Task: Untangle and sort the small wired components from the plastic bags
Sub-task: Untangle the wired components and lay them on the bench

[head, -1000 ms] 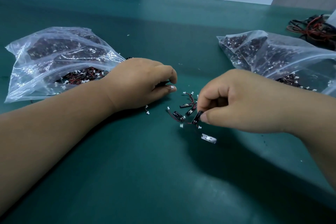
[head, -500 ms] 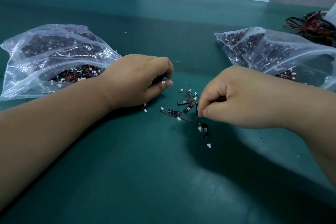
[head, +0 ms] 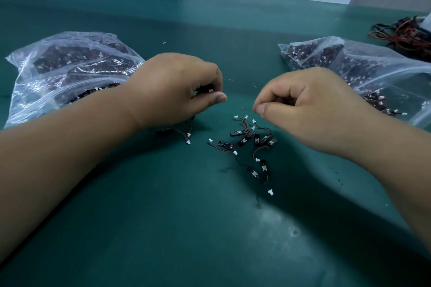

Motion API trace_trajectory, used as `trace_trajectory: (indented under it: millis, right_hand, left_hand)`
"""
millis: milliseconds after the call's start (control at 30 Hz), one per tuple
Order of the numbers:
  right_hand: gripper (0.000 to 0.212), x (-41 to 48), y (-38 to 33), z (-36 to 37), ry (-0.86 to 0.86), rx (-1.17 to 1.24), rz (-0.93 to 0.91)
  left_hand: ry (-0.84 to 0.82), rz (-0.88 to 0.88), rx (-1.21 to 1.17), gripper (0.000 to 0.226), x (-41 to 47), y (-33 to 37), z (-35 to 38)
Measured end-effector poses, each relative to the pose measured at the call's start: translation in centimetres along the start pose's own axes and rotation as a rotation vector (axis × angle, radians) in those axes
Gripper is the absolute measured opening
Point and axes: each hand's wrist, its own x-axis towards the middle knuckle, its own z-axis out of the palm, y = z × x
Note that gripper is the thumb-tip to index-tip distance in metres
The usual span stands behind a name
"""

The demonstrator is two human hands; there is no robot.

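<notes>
Sorting looks barely begun: the left bag [head: 70, 72] and right bag [head: 373, 70] are mostly full, and only a small scatter of wired components [head: 247, 141] lies on the green bench [head: 163, 216]. The left hand [head: 177, 91] has its fingers clamped on a dark clump [head: 205, 90]. The right hand [head: 310, 109] hovers just beside the scatter, fingers curled; whether they pinch anything cannot be told.

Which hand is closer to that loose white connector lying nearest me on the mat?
Right. The right hand is just beyond the white connector, slightly right; the left hand sits farther away to its far left.
</notes>
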Motion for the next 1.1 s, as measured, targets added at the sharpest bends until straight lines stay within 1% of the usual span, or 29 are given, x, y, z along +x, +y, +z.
trace_trajectory:
  millis: [67, 200, 267, 467, 533, 600, 633, 700, 800, 867, 933, 1000, 1100]
  right_hand:
    - [0.017, 0.0, 0.1, 0.4, 0.011, 0.006, -0.004]
    - [0.017, 0.1, 0.5, 0.7, 0.013, 0.001, -0.005]
    - [0.018, 0.1, 0.6, 0.8, 0.002, 0.009, -0.007]
    - [0.009, 0.0, 0.1, 2.0, -0.052, 0.010, -0.040]
    - [0.008, 0.3, -0.4, 2.5, -0.094, -0.024, -0.073]
    - [0.009, 1.0, -1.1, 2.9, -0.138, -0.062, -0.110]
    - [0.010, 1.5, -1.6, 3.1, -0.166, -0.088, -0.134]
    - [0.018, 2.8, -2.4, 3.6, -0.252, -0.180, -0.172]
    - [0.029, 5.1, -3.4, 4.8, -0.386, -0.333, -0.183]
    - [0.032, 6.6, -3.7, 5.7, -0.438, -0.350, -0.159]
    - [0.032, 7.8, -3.6, 6.4, -0.477, -0.356, -0.128]
    - [0.024, 8.6, -3.6, 6.8, -0.495, -0.314, -0.097]
    - [0.012, 9.1, -3.5, 6.8, -0.531, -0.292, -0.070]
  left_hand:
    - [-0.013, -0.027, -0.029, 0.020, 0.3, -0.2, -0.7]
    - [-0.173, -0.075, -0.050, 0.019, 0.8, -0.8, -1.6]
    - [-0.199, -0.089, -0.051, 0.020, 0.8, -0.9, -1.7]
    - [-0.056, -0.126, -0.076, 0.016, 0.9, -1.1, -1.9]
    - [-0.011, -0.157, -0.067, 0.016, 0.8, -1.6, -1.8]
    - [-0.016, -0.184, 0.023, 0.017, 0.7, -2.2, -1.5]
    - [-0.031, -0.190, 0.101, 0.018, 0.7, -2.5, -1.3]
    - [-0.076, -0.191, 0.250, 0.020, 0.7, -3.2, -0.7]
    - [-0.181, -0.219, 0.389, 0.022, 0.3, -4.1, 0.1]
    - [-0.250, -0.250, 0.414, 0.022, 0.0, -4.5, 0.6]
    - [-0.307, -0.292, 0.392, 0.020, -0.1, -4.8, 1.0]
    - [-0.312, -0.292, 0.360, 0.016, -0.3, -5.1, 1.5]
    - [-0.285, -0.281, 0.322, 0.016, -0.5, -5.2, 2.3]
